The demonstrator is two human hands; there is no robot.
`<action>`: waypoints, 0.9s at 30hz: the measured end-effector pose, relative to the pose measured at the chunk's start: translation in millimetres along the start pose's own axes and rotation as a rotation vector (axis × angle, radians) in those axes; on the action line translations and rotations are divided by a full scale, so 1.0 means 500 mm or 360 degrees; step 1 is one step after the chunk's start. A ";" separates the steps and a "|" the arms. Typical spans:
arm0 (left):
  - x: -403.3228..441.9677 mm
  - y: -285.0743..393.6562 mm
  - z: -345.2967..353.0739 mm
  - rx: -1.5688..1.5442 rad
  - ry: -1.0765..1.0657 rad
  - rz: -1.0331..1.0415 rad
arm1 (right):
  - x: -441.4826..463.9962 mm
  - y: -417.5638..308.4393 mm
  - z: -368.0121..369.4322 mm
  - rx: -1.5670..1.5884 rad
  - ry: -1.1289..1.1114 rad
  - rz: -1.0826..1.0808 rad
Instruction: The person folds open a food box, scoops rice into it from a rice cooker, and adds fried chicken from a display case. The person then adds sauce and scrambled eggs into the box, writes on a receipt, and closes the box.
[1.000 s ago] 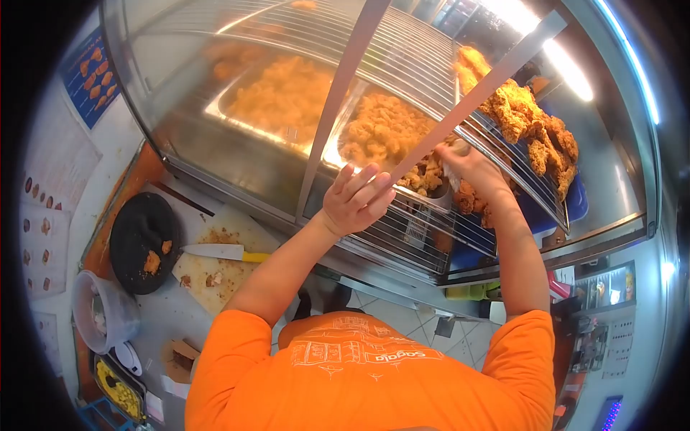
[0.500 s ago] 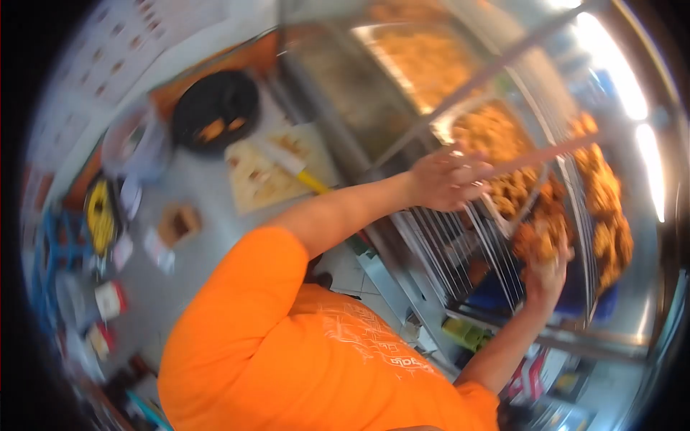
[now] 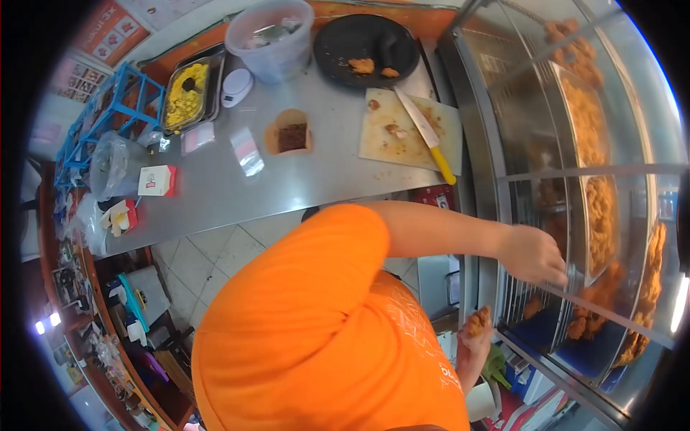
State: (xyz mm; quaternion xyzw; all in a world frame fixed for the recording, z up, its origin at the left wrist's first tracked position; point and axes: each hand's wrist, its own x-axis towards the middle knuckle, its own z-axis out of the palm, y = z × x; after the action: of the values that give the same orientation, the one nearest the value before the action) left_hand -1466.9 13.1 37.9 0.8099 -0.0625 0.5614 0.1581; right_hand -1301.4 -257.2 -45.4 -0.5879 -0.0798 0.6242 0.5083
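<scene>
My right hand (image 3: 472,350) holds a piece of fried chicken (image 3: 477,322), brown and crusty, just outside the display cabinet; its fingers are partly hidden by the chicken. My left hand (image 3: 535,256) has its fingers curled at the edge of the cabinet's clear door, by a pale frame strip (image 3: 611,314). Behind the door, more fried chicken (image 3: 598,305) rests on the wire rack, close to a long metal tray (image 3: 579,154) filled with golden fried pieces. Other large pieces (image 3: 650,294) lie along the far glass side.
Left of the cabinet, a steel counter (image 3: 237,197) carries a cutting board (image 3: 374,147) with a yellow-handled knife (image 3: 425,133). A black pan (image 3: 336,50), a clear tub (image 3: 269,54), a tray of yellow food (image 3: 185,100) and a small opened brown paper container (image 3: 277,135) stand farther back.
My right hand has come out of the cabinet with a piece of chicken. My left hand stays at the door, whose frame has shifted. The view has turned toward the counter.
</scene>
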 end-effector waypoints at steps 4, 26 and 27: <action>-0.240 0.112 -0.271 0.0115 0.0139 -0.0837 | 0.051 0.055 0.313 -0.0371 -0.0324 -0.0186; -0.726 0.757 -0.915 0.1510 0.0966 -0.2618 | 0.305 0.199 1.111 -0.2581 -0.0341 -0.1004; -0.726 0.746 -0.905 0.1357 0.0943 -0.2678 | 0.325 0.199 1.112 -0.2596 -0.0339 -0.0996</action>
State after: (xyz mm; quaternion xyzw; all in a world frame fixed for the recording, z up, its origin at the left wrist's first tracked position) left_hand -2104.9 -218.2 -85.4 0.4063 0.7830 0.4216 0.2098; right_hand -1774.4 91.5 -56.4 -0.6577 -0.7051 0.2563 0.0676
